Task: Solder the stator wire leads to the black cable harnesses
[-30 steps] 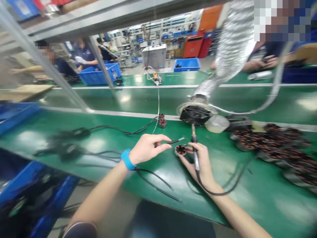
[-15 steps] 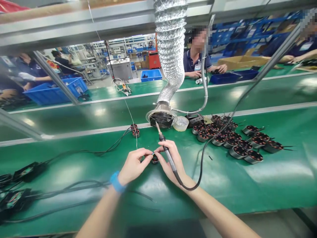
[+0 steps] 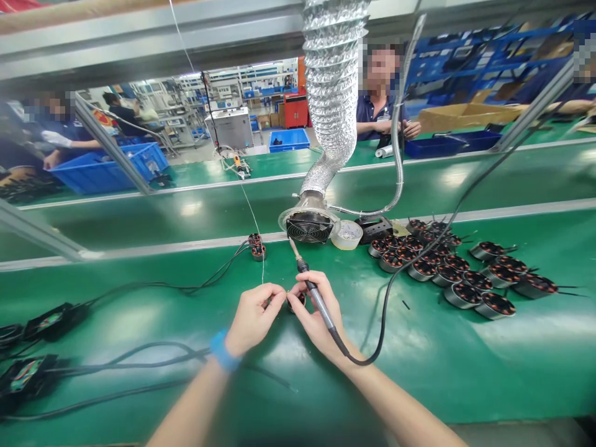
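Observation:
My right hand (image 3: 329, 329) is closed with a soldering iron (image 3: 322, 305) lying across it, tip pointing up and away. Its thumb and index finger reach toward a small round motor (image 3: 298, 303) with copper coils, mostly hidden between my hands. My left hand (image 3: 256, 316), with a blue band at the wrist, is pinched close beside the same motor. What its fingertips hold is too small to make out. A thin pale wire (image 3: 262, 261) hangs from above and ends behind the left hand. The iron's tip is just below the fan of a fume extractor (image 3: 310, 228).
Several motors (image 3: 460, 293) stand grouped at the right; two more (image 3: 257, 248) are at the back left. A tape roll (image 3: 347, 234) sits by the fan. Black cables (image 3: 139, 366) and open boxes (image 3: 28, 375) lie left. The iron's cord (image 3: 382, 316) loops right. Co-workers sit opposite.
The view has shifted slightly, so the bench things appear a little further right. My fingertips remain close together at the motor. The co-worker opposite has brought both hands together.

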`<state>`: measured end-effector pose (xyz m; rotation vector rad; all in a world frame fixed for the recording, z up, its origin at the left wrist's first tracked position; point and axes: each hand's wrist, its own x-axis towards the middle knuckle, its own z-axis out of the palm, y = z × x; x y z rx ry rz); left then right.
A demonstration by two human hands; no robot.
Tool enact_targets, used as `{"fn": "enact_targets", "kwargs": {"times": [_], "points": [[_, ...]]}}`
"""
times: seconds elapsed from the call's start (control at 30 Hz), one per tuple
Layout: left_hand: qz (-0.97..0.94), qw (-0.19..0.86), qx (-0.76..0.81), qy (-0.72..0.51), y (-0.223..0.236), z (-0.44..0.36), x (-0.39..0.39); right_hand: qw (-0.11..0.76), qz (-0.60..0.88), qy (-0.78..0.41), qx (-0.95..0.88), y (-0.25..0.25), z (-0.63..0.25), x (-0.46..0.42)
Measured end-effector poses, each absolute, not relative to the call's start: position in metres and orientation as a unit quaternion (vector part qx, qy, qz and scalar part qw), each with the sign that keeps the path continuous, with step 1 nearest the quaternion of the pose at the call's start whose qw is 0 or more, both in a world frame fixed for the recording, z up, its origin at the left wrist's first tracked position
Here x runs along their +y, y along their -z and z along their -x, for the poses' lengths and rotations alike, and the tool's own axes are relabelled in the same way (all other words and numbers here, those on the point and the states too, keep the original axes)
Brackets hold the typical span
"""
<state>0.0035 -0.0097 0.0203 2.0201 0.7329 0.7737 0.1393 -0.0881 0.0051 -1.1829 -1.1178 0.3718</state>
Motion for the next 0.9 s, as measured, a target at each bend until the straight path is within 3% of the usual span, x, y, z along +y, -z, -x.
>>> {"fn": "enact_targets", "kwargs": {"times": [0.17,0.47,0.9], "points": [[-0.716,0.513,0.324,-0.345,-0.016,-0.006,-0.011,0.673,0.52,-0.161,-0.501,-0.003,-0.129,-0.091],[-0.7,0.56,0.338,-0.285,-0.012,-0.006,-0.009,0.615,0.539,-0.042,-0.575,-0.001,-0.134,-0.098],[-0.787,0.528,0.269,-0.174,-0.03,0.0,-0.008,0.61,0.547,-0.086,-0.567,0.006,-0.144,-0.1]]}}
